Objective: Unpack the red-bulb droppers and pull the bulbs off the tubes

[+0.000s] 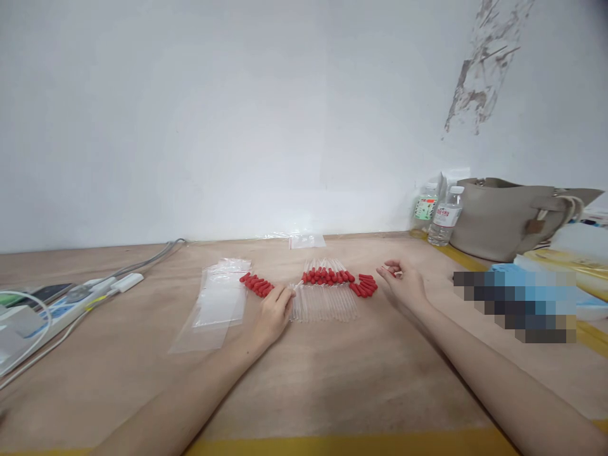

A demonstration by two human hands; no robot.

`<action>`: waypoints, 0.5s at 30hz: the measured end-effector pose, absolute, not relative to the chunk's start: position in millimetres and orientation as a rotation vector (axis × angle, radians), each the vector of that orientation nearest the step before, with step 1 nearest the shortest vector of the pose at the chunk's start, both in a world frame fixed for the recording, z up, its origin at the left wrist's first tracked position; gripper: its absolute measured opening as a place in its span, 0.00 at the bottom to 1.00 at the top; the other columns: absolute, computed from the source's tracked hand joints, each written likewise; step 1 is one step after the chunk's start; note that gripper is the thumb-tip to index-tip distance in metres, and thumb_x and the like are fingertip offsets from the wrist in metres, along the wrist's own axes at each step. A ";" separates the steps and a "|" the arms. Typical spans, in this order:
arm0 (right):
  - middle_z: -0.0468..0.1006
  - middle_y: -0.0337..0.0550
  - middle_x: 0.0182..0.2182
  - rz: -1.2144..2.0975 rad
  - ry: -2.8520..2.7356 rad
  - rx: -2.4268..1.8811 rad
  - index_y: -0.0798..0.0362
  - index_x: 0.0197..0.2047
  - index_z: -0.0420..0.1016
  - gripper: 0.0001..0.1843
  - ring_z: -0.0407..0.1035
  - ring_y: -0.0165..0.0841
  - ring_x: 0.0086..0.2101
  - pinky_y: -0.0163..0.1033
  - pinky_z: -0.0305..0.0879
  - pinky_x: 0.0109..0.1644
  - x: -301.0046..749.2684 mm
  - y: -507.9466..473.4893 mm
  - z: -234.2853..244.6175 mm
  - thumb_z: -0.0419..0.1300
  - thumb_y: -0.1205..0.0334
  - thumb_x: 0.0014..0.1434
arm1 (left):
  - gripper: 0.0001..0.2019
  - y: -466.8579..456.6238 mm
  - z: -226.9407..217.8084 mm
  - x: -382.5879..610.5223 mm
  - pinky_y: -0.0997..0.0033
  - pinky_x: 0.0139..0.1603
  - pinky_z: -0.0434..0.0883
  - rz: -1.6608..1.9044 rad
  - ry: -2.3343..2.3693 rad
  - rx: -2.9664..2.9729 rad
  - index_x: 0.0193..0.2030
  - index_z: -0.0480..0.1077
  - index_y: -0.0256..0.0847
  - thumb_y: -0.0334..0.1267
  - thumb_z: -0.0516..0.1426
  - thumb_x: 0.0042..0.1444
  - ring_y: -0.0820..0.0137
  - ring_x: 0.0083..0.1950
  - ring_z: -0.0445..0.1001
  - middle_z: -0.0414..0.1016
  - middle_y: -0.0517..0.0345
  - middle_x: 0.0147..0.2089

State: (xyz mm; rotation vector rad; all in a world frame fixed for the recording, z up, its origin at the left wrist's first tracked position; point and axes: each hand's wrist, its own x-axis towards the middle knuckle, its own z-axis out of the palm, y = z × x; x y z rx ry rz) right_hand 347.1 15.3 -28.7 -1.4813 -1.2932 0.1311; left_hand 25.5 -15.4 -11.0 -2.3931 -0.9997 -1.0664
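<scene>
A row of clear glass droppers with red rubber bulbs (327, 288) lies on the brown table (313, 380). Loose red bulbs sit in two small heaps, one at the left (256, 285) and one at the right (365, 285). My left hand (274, 313) rests beside the left end of the dropper row, fingers curled and pinched on the tip of a clear tube. My right hand (403, 284) lies palm-up just right of the right heap, fingers curled around a small red bulb. A stack of clear plastic bags (216, 304) lies left of my left hand.
A white power strip with cables (71, 304) and a phone lie at the far left. Two water bottles (444, 215) and a grey handbag (508, 218) stand at the back right by the wall. A small clear bag (307, 240) lies near the wall. Blue material (532, 285) sits right.
</scene>
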 end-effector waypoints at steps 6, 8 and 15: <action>0.71 0.41 0.21 0.085 -1.276 -1.567 0.55 0.26 0.70 0.16 0.62 0.30 0.22 0.36 0.58 0.28 350.6 16.0 -32.9 0.57 0.49 0.44 | 0.08 -10.4 -23.0 30.0 0.75 0.34 0.67 -1.028 -1.023 -2.475 0.31 0.63 0.38 0.25 0.46 0.53 0.73 0.33 0.65 0.64 0.57 0.31; 0.72 0.41 0.20 0.148 -1.299 -1.572 0.55 0.28 0.71 0.15 0.63 0.30 0.21 0.36 0.59 0.27 351.8 17.9 -36.2 0.56 0.50 0.45 | 0.08 -9.2 -25.3 30.4 0.74 0.34 0.67 -1.036 -1.013 -2.494 0.30 0.63 0.38 0.25 0.46 0.52 0.73 0.33 0.66 0.64 0.57 0.31; 0.75 0.45 0.26 0.253 -1.397 -1.504 0.57 0.39 0.71 0.18 0.67 0.30 0.24 0.34 0.63 0.27 350.3 25.5 -43.6 0.53 0.55 0.48 | 0.09 -13.3 -24.1 33.6 0.71 0.38 0.68 -1.124 -0.993 -2.548 0.36 0.66 0.37 0.27 0.48 0.51 0.70 0.37 0.67 0.65 0.52 0.37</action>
